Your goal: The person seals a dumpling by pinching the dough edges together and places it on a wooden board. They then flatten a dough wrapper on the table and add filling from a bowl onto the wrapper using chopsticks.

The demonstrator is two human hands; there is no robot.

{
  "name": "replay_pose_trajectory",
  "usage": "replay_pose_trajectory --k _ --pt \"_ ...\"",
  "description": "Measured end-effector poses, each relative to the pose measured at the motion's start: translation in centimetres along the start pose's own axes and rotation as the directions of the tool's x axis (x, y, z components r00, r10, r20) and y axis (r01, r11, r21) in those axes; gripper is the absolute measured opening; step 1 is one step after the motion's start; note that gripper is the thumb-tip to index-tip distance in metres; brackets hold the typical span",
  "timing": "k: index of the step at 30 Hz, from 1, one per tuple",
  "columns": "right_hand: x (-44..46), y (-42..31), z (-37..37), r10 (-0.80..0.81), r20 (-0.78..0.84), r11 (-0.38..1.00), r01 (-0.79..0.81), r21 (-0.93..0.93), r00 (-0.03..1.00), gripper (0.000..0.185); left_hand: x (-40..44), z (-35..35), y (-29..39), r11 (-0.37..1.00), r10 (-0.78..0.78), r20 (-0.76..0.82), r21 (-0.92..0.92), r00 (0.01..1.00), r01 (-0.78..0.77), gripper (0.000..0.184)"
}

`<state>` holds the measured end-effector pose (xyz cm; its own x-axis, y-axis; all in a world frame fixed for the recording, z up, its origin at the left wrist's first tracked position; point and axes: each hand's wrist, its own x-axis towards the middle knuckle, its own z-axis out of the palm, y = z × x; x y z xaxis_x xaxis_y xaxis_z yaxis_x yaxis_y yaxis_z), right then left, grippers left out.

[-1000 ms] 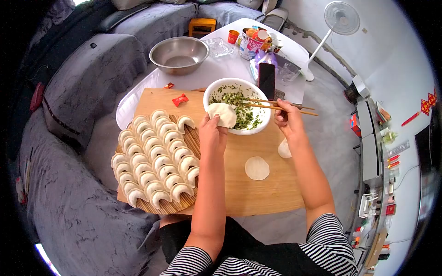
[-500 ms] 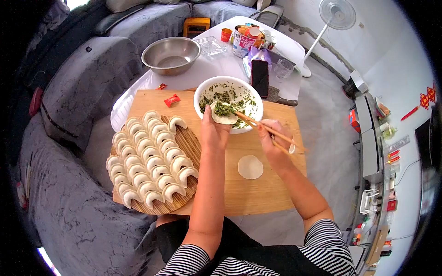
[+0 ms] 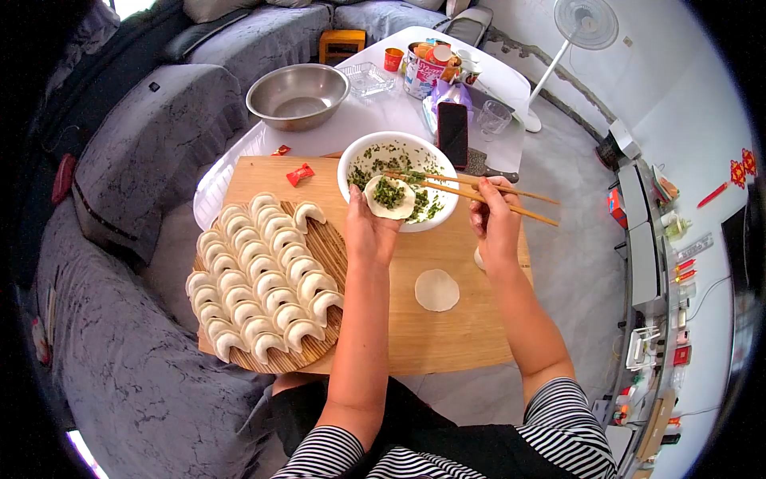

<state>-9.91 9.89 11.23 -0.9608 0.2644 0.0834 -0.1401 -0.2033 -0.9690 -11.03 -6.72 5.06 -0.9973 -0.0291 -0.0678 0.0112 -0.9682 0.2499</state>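
A round dough wrapper [image 3: 391, 212] topped with green filling rests in my left hand [image 3: 372, 232], over the near rim of the white bowl [image 3: 444, 209]. Inside that bowl lies more green filling. My right hand [image 3: 496, 219] is closed around wooden chopsticks [image 3: 523, 211], whose tips reach into the bowl. Flat on the wooden board [image 3: 399, 335] lies another wrapper [image 3: 437, 290]; a pale piece beside my right hand is mostly hidden. On the left, rows of folded dumplings [image 3: 267, 279] cover a round ridged board [image 3: 329, 239].
A red wrapped packet [image 3: 300, 175] lies at the board's back left. Beyond are a steel basin [image 3: 298, 97], a clear tray [image 3: 369, 79], a red cup [image 3: 393, 59], a phone [image 3: 452, 134], a knife [image 3: 491, 169], a glass [image 3: 495, 118] and a patterned tub [image 3: 423, 76].
Filling now sits in the wrapper, which was bare at first. The chopsticks dipped to the wrapper and have moved back over the bowl, with my right hand drawn up and right.
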Motion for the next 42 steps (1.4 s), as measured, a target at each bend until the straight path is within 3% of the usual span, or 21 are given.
replay_pose_trajectory --k 1,7,14,17,19,21,23,27,30,31,33,35,39,42 --pt "0.3 0.3 -0.1 0.061 0.006 0.996 -0.061 0.06 0.998 0.01 0.0 -0.1 -0.1 1.0 0.006 0.008 -0.007 1.0 -0.006 0.046" --pt "0.8 0.3 -1.5 0.157 -0.004 0.987 -0.157 0.023 0.988 0.008 -0.1 -0.2 0.2 1.0 0.0 -0.004 -0.028 1.0 -0.001 0.047" --pt "1.4 1.1 -1.5 0.143 -0.06 0.988 -0.139 0.065 0.988 0.01 0.0 -0.5 0.1 0.998 0.009 0.002 -0.055 1.0 -0.009 0.046" --pt "1.8 1.2 -2.2 0.193 -0.038 0.976 -0.187 0.115 0.981 0.011 0.1 -1.0 0.4 0.999 0.029 0.01 -0.041 1.0 -0.029 0.044" --pt "2.5 0.8 -2.5 0.119 0.018 0.986 -0.12 0.119 0.993 0.014 0.0 -1.1 0.7 0.998 0.044 -0.022 -0.048 0.999 -0.045 0.044" --pt "2.9 0.4 -2.4 0.096 -0.036 0.993 -0.094 0.07 0.995 0.015 -0.3 -1.2 1.2 0.997 0.057 -0.054 -0.054 0.997 -0.06 0.044" --pt "3.6 -0.1 -2.7 0.074 -0.054 0.968 -0.085 -0.235 0.996 0.015 -0.7 -0.9 1.9 0.993 0.117 -0.068 -0.025 0.991 -0.119 0.045" --pt "6.0 1.7 -3.9 0.148 0.027 0.919 -0.127 -0.374 0.989 0.014 -1.2 -0.4 2.5 0.979 0.205 -0.112 0.032 0.972 -0.202 0.043" --pt "5.6 3.8 -2.5 0.281 0.084 0.92 -0.243 -0.307 0.956 0.01 -0.9 -0.8 2.4 0.976 0.214 -0.097 -0.004 0.972 -0.216 0.041" --pt "5.1 4.4 -1.7 0.28 0.087 0.92 -0.241 -0.308 0.956 0.01 -0.8 -0.9 2.4 0.973 0.227 -0.115 -0.024 0.967 -0.231 0.04" --pt "4.4 5.3 -0.8 0.316 0.088 0.942 -0.303 -0.142 0.945 0.01 -0.8 -1.2 2.4 0.973 0.227 -0.076 -0.012 0.971 -0.229 0.04" --pt "4.4 5.4 -0.7 0.31 0.098 0.946 -0.297 -0.133 0.946 0.013 -0.9 -0.7 2.5 0.978 0.202 -0.146 -0.016 0.969 -0.206 0.041" --pt "4.7 4.9 -1.6 0.382 -0.028 0.922 -0.383 -0.059 0.924 0.013 -1.0 -0.6 2.7 0.979 0.202 -0.113 -0.003 0.973 -0.203 0.041" --pt "5.3 4.8 -2.8 0.419 0.029 0.895 -0.418 0.155 0.907 0.011 -0.8 -0.6 2.6 0.981 0.193 -0.122 0.016 0.974 -0.193 0.041"
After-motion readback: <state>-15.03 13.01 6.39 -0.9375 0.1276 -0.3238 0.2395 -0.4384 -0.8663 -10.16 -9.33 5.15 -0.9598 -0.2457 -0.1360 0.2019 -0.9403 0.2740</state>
